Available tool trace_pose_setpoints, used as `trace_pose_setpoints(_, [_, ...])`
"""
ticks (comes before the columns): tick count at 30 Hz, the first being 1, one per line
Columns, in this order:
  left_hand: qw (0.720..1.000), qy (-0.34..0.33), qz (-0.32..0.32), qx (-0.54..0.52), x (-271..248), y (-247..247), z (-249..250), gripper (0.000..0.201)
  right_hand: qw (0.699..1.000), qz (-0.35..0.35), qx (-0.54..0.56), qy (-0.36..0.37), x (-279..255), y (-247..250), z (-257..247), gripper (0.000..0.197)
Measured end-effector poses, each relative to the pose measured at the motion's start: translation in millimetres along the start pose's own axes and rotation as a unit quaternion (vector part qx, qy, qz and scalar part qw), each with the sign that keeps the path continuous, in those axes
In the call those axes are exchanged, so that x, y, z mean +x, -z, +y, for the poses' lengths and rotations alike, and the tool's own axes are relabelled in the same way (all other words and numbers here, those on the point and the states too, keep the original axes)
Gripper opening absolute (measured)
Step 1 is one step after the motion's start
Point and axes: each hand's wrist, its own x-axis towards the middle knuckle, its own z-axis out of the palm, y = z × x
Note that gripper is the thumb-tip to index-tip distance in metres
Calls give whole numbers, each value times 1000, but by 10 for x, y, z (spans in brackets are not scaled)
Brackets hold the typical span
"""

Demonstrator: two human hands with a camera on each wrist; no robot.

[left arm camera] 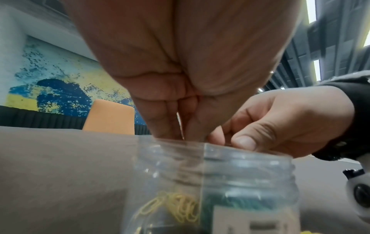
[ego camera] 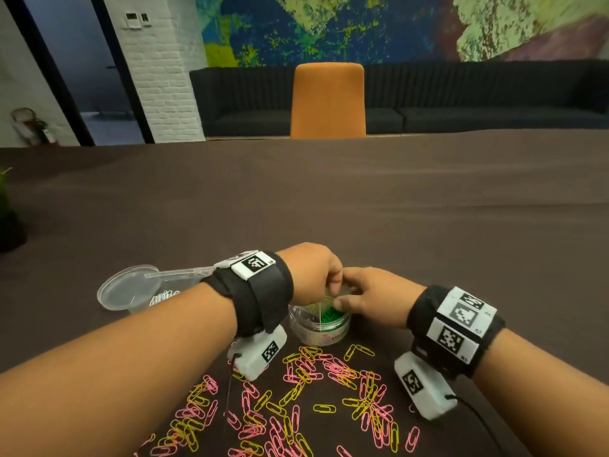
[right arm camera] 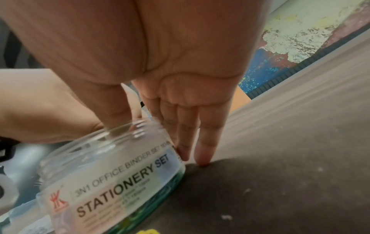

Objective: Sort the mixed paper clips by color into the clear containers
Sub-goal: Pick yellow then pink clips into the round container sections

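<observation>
Loose pink and yellow clips [ego camera: 296, 404] lie nearest; beyond them the clear jar [ego camera: 318, 324] — left hand [ego camera: 309, 268] with fingertips bunched in its mouth, whether pinching anything I cannot tell — right hand [ego camera: 372, 298] steadying the rim with relaxed fingers.

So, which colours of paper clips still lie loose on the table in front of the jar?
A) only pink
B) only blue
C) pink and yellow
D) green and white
C: in the head view the loose clips spread on the table in front of the jar are pink and yellow; the green ones are already inside the jar.
</observation>
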Motion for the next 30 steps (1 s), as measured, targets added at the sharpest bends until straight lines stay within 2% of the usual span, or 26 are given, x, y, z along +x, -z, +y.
trace_pose_setpoints(3, [1000,-19,17,15,-91,-17,-11,26,1000,1,16,21,-43,-7,16,25])
trace_pose_setpoints(5, [999,-24,49,2,-160,-38,-50,24,999,12,31,24,-68,-24,20,32])
trace_pose_setpoints(7, [995,-26,98,-13,-250,-46,-83,21,997,63,33,2,-110,0,60,31])
trace_pose_setpoints(9, [986,-31,163,-32,-379,-18,-114,18,993,115,24,-32,-204,41,105,18])
trace_pose_setpoints(11, [979,-20,200,-39,-558,8,-147,13,995,65,-52,-55,-327,53,133,14])
trace_pose_setpoints(12, [980,-2,197,-31,-655,6,-165,10,993,16,-98,-61,-393,31,113,11])
trace_pose_setpoints(14, [989,45,141,-1,-805,-74,-213,6,985,-55,-151,-64,-485,-67,54,8])
trace_pose_setpoints(17, [996,80,23,13,-918,-314,-223,7,981,-54,-181,-52,-504,-209,-33,12])
trace_pose_setpoints(19, [995,94,-11,6,-924,-449,-192,17,978,-48,-194,-52,-484,-264,-70,10])
trace_pose_setpoints(21, [996,93,-9,14,-901,-532,-174,21,979,-53,-187,-53,-488,-291,-86,11])
trace_pose_setpoints(24, [995,94,16,8,-895,-606,-193,10,984,-55,-165,-46,-531,-283,-110,12])
trace_pose_setpoints(28, [994,102,27,-7,-928,-604,-192,11,993,14,-118,-17,-601,-248,-136,10])
trace_pose_setpoints(30, [990,123,64,-25,-965,-547,-174,6,995,9,-99,-1,-627,-246,-144,15])
